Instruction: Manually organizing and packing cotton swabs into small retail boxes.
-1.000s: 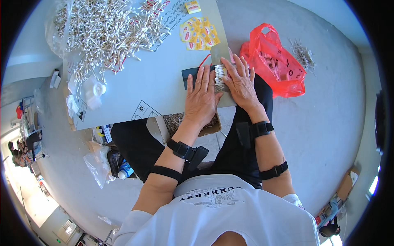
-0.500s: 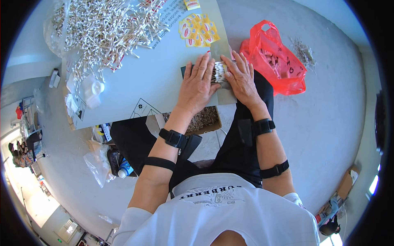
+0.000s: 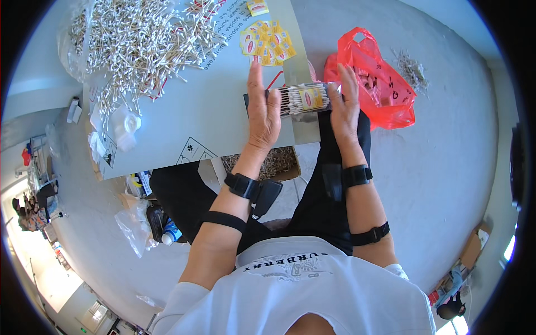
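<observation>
A pack of cotton swabs (image 3: pixel 301 101) with a yellow label (image 3: pixel 312 98) spans the gap between my hands, over the right edge of the table. My left hand (image 3: pixel 262 111) is upright with straight fingers, its palm and thumb against the pack's left end. On the opposite end presses my right hand (image 3: pixel 346 109), fingers pointing away from me. Clear plastic shines by the right fingers. Beyond the pack, several yellow labels (image 3: pixel 268 42) lie spread on the table. A dark flat piece under my left hand is mostly hidden.
A large heap of loose cotton swabs (image 3: pixel 151 44) covers the table's far left. White plastic rolls (image 3: pixel 127 123) lie nearer. Right of the table, a red plastic bag (image 3: pixel 402 111) holds pinkish packets. Below the near edge stands a cardboard box (image 3: pixel 290 172) of brown bits.
The pack has been raised and turned so its yellow label shows. My hands have moved apart to its two ends, from flat over the swabs to palms facing each other.
</observation>
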Tool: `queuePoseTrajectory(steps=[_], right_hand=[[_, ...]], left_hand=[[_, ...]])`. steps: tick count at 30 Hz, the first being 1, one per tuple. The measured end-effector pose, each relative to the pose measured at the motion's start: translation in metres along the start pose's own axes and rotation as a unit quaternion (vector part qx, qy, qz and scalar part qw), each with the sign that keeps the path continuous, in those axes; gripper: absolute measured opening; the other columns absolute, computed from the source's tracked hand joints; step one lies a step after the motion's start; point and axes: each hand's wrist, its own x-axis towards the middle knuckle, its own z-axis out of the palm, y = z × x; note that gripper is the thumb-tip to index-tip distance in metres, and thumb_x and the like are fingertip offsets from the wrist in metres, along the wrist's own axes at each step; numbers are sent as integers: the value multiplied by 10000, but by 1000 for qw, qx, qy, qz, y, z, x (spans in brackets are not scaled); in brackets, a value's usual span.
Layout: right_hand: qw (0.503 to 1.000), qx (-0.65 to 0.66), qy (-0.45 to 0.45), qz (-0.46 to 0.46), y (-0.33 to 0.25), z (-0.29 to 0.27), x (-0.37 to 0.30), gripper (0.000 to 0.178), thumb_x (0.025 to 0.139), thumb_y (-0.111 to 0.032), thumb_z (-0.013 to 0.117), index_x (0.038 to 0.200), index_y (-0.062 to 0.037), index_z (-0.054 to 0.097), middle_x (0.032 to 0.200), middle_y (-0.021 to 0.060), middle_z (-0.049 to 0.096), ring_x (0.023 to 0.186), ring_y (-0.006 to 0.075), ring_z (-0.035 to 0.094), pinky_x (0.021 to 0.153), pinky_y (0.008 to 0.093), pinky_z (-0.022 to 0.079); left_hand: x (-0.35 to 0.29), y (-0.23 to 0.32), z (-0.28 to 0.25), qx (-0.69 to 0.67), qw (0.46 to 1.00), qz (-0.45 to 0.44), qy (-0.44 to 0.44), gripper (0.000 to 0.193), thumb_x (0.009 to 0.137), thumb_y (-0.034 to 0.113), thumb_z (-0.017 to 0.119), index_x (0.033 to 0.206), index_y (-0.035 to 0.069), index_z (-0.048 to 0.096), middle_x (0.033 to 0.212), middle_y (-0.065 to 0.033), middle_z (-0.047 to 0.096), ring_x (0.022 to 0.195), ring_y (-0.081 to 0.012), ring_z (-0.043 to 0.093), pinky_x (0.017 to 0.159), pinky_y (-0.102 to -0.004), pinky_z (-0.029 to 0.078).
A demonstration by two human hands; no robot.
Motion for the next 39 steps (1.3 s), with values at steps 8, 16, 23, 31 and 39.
queuePoseTrajectory(steps=[8,16,23,31,39], right_hand=[[815,487,2,313,19,18,8,323,955,-158,619,1223,23,613,1112,131,669,1008,209,635,928,338,503],[894,377,-58,234,8,22,-1,259,995,-174,561,1101,29,682,1091,103,683,991,148,626,903,278,496],[895,397,-53,198,6,22,-2,233,982,-114,552,1130,33,654,1148,124,663,1099,169,589,999,299,431],[683,636,95,347,2,18,-8,661,898,1,594,1468,15,260,1252,234,591,1191,327,585,1044,441,428],[740,568,63,356,-4,20,-4,524,897,20,580,1374,57,366,1311,231,561,1250,314,531,1083,462,406]], left_hand=[[-1,0,15,-69,995,-49,58,545,1055,331,362,1460,-32,333,1491,-219,376,1382,-294,371,1132,-375,286],[6,12,41,-178,979,-87,56,593,1047,400,365,1425,-57,372,1441,-227,431,1356,-312,409,1135,-397,295],[12,7,61,-292,946,-110,92,556,1045,364,402,1378,-81,409,1404,-230,459,1349,-323,416,1152,-427,291],[-34,24,48,-190,968,-94,133,572,1041,303,393,1455,-79,293,1529,-204,285,1429,-278,282,1183,-426,213],[-17,23,57,-172,978,-79,85,578,1034,311,389,1467,-53,267,1564,-199,211,1458,-280,200,1189,-417,158]])
